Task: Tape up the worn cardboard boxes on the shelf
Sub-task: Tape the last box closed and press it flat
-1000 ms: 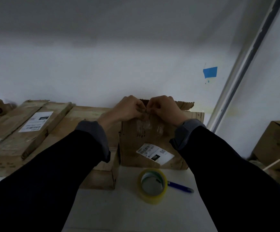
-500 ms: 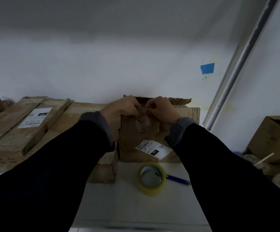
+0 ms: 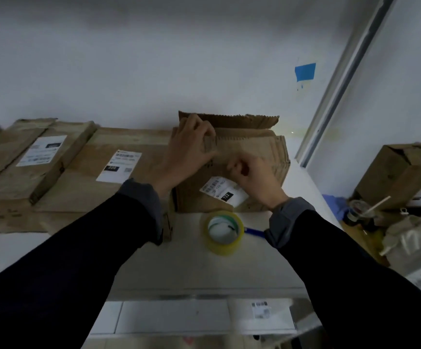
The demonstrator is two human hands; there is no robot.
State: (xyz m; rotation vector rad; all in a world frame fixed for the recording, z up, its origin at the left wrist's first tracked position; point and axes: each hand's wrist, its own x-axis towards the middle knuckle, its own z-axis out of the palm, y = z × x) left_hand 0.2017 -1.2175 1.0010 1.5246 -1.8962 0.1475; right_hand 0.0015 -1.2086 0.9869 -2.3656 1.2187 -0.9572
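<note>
A worn cardboard box (image 3: 262, 152) with a white label stands upright on the white shelf (image 3: 191, 263), its torn top flaps raised. My left hand (image 3: 189, 149) grips the box's upper left edge, fingers over the front flap and thumb on the front face. My right hand (image 3: 252, 177) lies lower against the box's front, just above the label, with its fingers curled; whether it pinches anything is hidden. A yellow-rimmed tape roll (image 3: 223, 233) lies flat on the shelf in front of the box, between my forearms.
A blue pen (image 3: 253, 232) lies right of the roll. Flat labelled boxes (image 3: 83, 170) fill the shelf's left side. A metal upright (image 3: 340, 79) bounds the shelf on the right; beyond it are another box (image 3: 395, 172) and clutter.
Both hands were pinched together at the box's top edge. Now they are apart: the left holds the upper left flap, the right has dropped down the front face. The view tilted down.
</note>
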